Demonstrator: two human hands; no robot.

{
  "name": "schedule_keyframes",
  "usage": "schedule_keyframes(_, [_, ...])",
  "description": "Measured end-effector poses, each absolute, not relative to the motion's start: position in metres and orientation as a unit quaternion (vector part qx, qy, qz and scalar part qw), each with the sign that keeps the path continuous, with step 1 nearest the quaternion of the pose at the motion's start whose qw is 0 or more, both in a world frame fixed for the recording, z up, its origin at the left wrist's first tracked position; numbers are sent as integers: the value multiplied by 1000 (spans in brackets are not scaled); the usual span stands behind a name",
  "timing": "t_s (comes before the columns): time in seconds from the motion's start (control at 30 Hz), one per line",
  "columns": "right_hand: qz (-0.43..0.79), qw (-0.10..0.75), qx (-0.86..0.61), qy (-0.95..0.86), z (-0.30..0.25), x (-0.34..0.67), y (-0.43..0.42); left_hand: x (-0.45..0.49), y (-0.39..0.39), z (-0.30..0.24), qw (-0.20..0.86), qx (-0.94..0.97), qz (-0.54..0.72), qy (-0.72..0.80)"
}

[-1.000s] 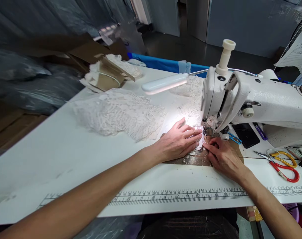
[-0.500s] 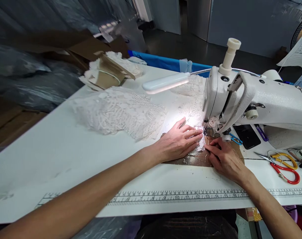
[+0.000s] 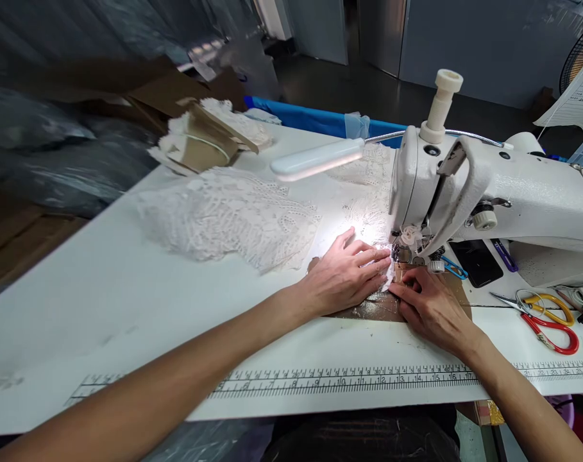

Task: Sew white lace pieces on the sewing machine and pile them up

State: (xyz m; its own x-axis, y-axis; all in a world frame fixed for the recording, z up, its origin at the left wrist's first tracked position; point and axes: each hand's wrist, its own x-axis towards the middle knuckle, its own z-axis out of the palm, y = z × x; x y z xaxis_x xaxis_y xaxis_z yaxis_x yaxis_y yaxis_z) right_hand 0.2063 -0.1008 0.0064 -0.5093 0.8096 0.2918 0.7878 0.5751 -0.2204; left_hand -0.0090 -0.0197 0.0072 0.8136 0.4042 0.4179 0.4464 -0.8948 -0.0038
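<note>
My left hand (image 3: 345, 274) lies flat, fingers stretched out, pressing white lace (image 3: 385, 277) onto the bed just left of the needle of the white sewing machine (image 3: 493, 192). Just right of it, my right hand (image 3: 430, 307) pinches the near edge of the same lace strip with thumb and forefinger, resting on the brown taped patch (image 3: 368, 309) in front of the presser foot. A larger heap of white lace (image 3: 228, 218) spreads over the table to the left.
A white gooseneck lamp (image 3: 315, 159) shines on the needle area. Red-handled scissors (image 3: 551, 330) and yellow-handled scissors (image 3: 546, 303) lie at the right, a black phone (image 3: 474, 262) under the machine arm. Cardboard with lace (image 3: 204, 144) sits at the back left. A printed ruler (image 3: 349, 380) runs along the near edge.
Both hands stay at the presser foot; my right hand has slid slightly left and nearer on the lace. The view has shifted a little.
</note>
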Motion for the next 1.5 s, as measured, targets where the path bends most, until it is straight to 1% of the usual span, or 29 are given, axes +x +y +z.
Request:
schedule_keyframes(0.13, [35, 177, -466, -866, 7, 206, -101, -9, -20, 4, 45, -946, -222, -232])
schedule_keyframes(0.27, [59, 197, -471, -858, 6, 207, -100, -8, -21, 7, 36, -945, -220, -237])
schedule_keyframes(0.37, [64, 205, -472, -855, 5, 208, -100, -7, -22, 11, 53, -945, -234, -220])
schedule_keyframes(0.47, [64, 192, -476, -856, 3, 207, -100, -6, -21, 11, 78, -946, -237, -207])
schedule_keyframes(0.63, [49, 170, -487, -855, 0, 205, -99, -7, -20, 8, 79, -950, -220, -207])
schedule_keyframes(0.93, [39, 173, -482, -858, 1, 205, -100, -13, -16, 12, 32, -966, -166, -197])
schedule_keyframes(1.23, [19, 178, -477, -860, -2, 206, -100, -11, -18, 11, 67, -961, -198, -183])
schedule_keyframes(1.5, [7, 195, -467, -862, 0, 206, -99, -11, -19, 10, 51, -961, -197, -189])
